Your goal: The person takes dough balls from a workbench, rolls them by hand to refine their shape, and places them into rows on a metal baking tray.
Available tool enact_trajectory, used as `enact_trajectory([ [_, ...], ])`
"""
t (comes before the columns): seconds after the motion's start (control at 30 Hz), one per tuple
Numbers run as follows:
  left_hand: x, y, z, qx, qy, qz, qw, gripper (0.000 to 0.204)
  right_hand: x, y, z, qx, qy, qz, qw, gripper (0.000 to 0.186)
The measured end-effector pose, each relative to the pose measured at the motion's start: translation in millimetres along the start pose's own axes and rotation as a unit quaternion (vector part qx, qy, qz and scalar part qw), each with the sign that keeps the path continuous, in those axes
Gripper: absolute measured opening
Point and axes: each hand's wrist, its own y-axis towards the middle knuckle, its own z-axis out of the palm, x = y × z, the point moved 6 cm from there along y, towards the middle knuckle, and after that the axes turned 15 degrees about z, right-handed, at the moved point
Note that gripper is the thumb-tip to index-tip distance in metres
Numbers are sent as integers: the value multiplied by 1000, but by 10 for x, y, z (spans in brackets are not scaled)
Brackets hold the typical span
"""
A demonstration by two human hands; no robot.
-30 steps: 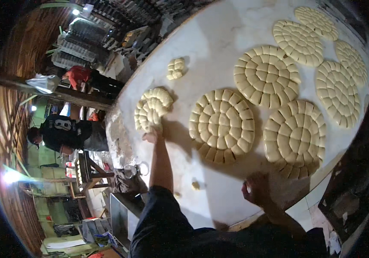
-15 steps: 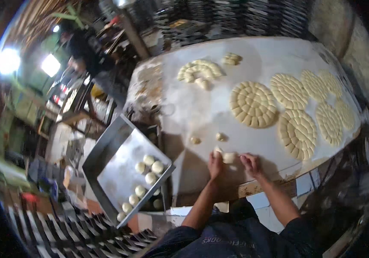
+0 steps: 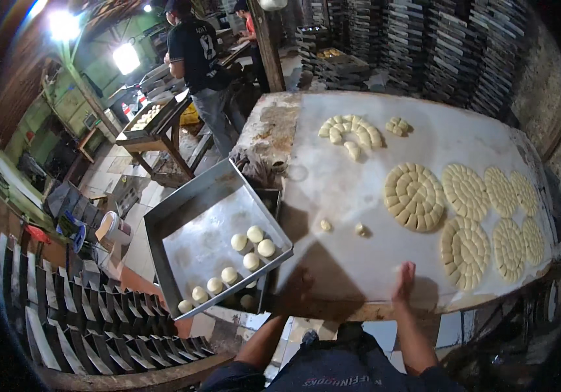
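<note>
My left hand (image 3: pixel 295 287) is in dark shadow at the table's near edge, beside the right corner of a metal tray (image 3: pixel 186 176). Its fingers are too dim to make out, and so is anything in them. Several round dough balls (image 3: pixel 251 261) sit along the tray's near right side. Over the near part of the table, my right hand (image 3: pixel 404 281) is held on edge, fingers stretched out and nothing in it. Beyond the hands lie two small dough lumps, a left one (image 3: pixel 325 225) and a right one (image 3: pixel 361 229).
Flat rounds of dough pieces (image 3: pixel 414 196) cover the table's right side. Farther back are an arc of dough pieces (image 3: pixel 351 130) and a small cluster (image 3: pixel 397 126). Stacked metal trays (image 3: pixel 401 46) stand behind; more racked trays (image 3: pixel 91 317) are lower left. A person (image 3: pixel 195 59) stands at another table.
My hands have moved apart, the left toward the tray. The pale dough pieces between them are no longer visible there. The view has swung, so the table sits farther right and lower.
</note>
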Motion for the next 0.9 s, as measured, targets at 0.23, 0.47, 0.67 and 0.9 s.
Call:
enact_trajectory([
  [0.23,-83,843,-155,51,79,28,995,29,443,291,-760,128,-423,-369,817,23],
  [0.47,-636,1614,575,-153,14,-75,985,28,254,213,424,227,-347,-329,849,23],
  [0.67,-357,501,772,267,82,-155,948,33,256,157,-313,348,-428,-471,688,19],
  [0.9,-228,1803,392,-92,66,-73,991,28,566,437,613,219,-357,-371,829,14],
])
